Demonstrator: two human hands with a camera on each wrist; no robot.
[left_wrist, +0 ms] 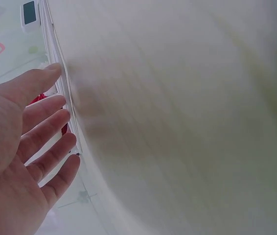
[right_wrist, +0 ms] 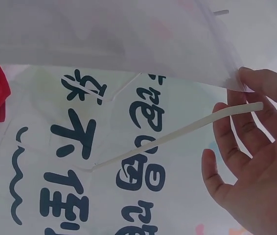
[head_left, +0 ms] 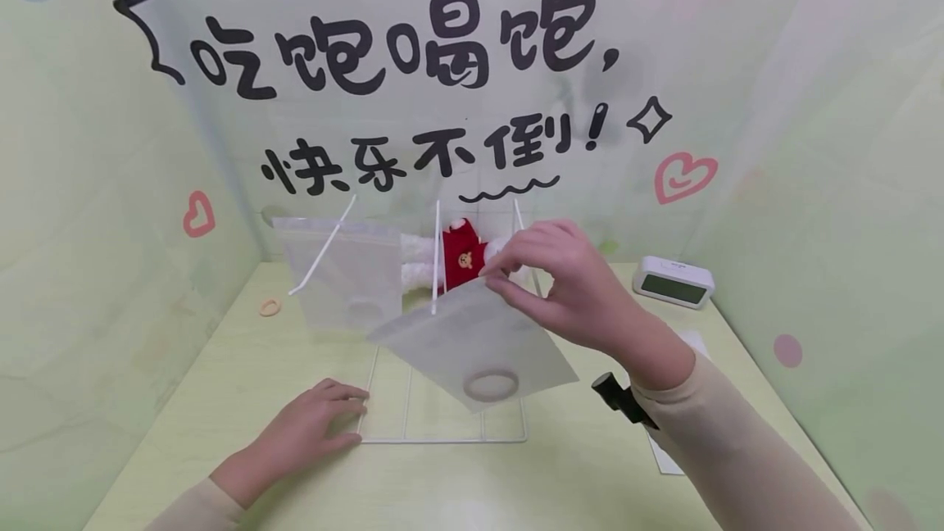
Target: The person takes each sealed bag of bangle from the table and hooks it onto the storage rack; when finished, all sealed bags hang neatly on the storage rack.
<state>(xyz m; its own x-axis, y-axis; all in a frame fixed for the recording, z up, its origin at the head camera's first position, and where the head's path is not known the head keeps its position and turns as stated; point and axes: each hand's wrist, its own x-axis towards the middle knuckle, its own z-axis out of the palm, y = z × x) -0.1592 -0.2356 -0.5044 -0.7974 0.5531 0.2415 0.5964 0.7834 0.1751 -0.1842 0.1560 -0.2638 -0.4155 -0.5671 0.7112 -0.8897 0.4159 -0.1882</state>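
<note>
In the head view my right hand pinches the upper right corner of a translucent zip bag between thumb and fingertips. The bag hangs tilted, and a pale ring shows at its lower part; whether it lies inside or behind is unclear. A white wire rack stands under the bag, its prongs rising around it. At the left prong hangs a second translucent bag. My left hand touches the rack's left front corner with fingers extended. From the right wrist, a white prong passes beside my fingers.
Behind the rack lies a white plush toy in a red top. A small pinkish ring is at the table's left. On the right stand a white digital clock and a white sheet, partly hidden by my right sleeve.
</note>
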